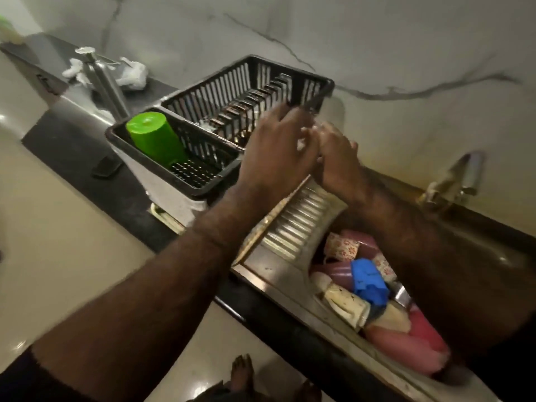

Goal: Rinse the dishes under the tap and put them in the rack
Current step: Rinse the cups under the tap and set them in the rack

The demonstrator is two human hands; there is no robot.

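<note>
Head view: both hands, left (272, 152) and right (336, 158), are blurred beside the rack (203, 181); grip cannot be told. Next dish should be slotted upright.

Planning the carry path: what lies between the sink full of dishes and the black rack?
In the head view, the ribbed steel drainboard spans that stretch, from the sink up to the rack. Nothing visible rests on it; both hands hover above its far end.
</note>
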